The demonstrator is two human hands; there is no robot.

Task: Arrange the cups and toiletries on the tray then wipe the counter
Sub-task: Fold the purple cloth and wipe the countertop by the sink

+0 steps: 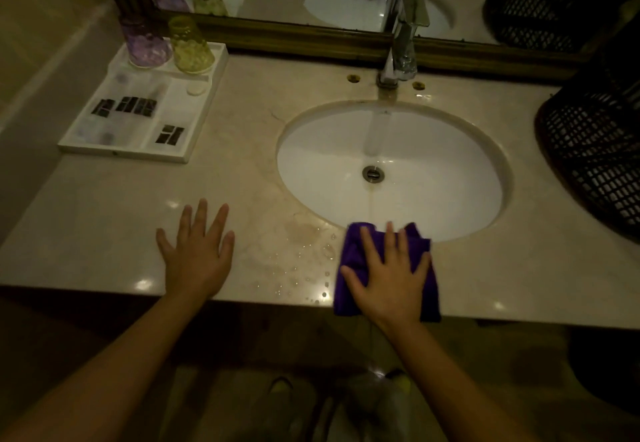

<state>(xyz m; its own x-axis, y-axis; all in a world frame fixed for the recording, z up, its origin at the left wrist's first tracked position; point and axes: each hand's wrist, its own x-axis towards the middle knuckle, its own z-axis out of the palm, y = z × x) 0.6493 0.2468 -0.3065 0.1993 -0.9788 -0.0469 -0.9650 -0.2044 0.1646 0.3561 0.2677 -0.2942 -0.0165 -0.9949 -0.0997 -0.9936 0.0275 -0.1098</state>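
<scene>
Beige counter (114, 219) around a white sink (391, 171). Tray (124, 152) with two upturned cups, far left of sink. Soft purple cloth (353, 251) at sink's near rim, pressed under flat, spread right hand (388, 275); left hand (197, 251) flat, empty. Cloth likely light, best pushed palm-down.

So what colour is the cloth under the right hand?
Purple cloth, clearest in the head view.

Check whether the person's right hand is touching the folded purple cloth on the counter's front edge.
Touching. The head view shows the right hand pressed flat, fingers spread, on top of the folded purple cloth, with no gap visible between them.
</scene>
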